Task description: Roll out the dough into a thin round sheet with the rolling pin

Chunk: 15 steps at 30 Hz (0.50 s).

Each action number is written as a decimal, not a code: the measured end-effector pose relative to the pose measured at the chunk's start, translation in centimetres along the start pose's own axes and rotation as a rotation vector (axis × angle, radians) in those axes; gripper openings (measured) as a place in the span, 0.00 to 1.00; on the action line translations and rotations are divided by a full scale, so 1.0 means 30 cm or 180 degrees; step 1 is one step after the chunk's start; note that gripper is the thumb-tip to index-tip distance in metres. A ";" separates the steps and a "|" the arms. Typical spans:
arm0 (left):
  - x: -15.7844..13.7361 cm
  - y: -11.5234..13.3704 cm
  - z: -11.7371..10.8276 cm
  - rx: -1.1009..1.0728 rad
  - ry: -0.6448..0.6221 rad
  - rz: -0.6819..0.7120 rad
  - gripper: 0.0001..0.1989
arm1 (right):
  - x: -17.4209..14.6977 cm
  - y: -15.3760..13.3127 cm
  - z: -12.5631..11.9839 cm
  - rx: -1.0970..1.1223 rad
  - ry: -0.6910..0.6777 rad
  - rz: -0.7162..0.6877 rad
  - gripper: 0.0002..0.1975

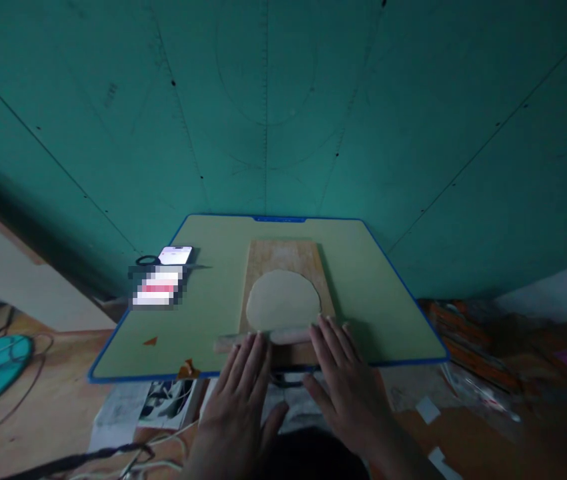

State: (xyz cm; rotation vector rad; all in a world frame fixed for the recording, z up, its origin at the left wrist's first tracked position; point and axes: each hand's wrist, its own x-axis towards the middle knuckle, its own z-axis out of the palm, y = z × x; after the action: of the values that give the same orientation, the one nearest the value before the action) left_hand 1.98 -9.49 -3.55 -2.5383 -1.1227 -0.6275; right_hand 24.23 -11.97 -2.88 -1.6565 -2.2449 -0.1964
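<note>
A wooden rolling pin [291, 335] lies crosswise over the near part of a wooden board [283, 252]. On the board is a pale, flattened round of dough [283, 300], its near edge at the pin. My left hand [243, 393] rests its outstretched fingers on the pin's left part, palm down. Toward the pin's right end, my right hand [346, 380] lies the same way, fingers spread and thumb apart. Neither hand wraps round the pin.
The board sits on a pale green, blue-edged table [383, 293]. To the left lie a lit phone [176, 255], scissors [148, 261] and orange scraps [188, 369]. A green wall [283, 133] rises behind. Cables [163, 440] and papers [118, 413] are below the front edge.
</note>
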 end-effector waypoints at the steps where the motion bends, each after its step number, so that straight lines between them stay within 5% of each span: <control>1: -0.006 -0.001 -0.001 0.0030 0.0005 0.0033 0.32 | -0.011 0.001 -0.003 0.0013 -0.0014 -0.0030 0.34; 6: 0.092 -0.074 0.059 0.0080 -0.0022 0.0201 0.32 | 0.065 0.045 0.021 0.0064 -0.0008 0.0021 0.32; 15: 0.500 -0.218 0.226 -0.0028 -0.0669 -0.0459 0.29 | 0.446 0.209 0.080 -0.0074 -0.0344 0.0713 0.28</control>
State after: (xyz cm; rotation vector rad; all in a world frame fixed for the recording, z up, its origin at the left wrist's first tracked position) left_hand 7.89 7.06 -1.30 -2.5948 -1.3862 -0.4063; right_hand 26.22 2.76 -0.98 -1.9569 -2.1166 -0.0793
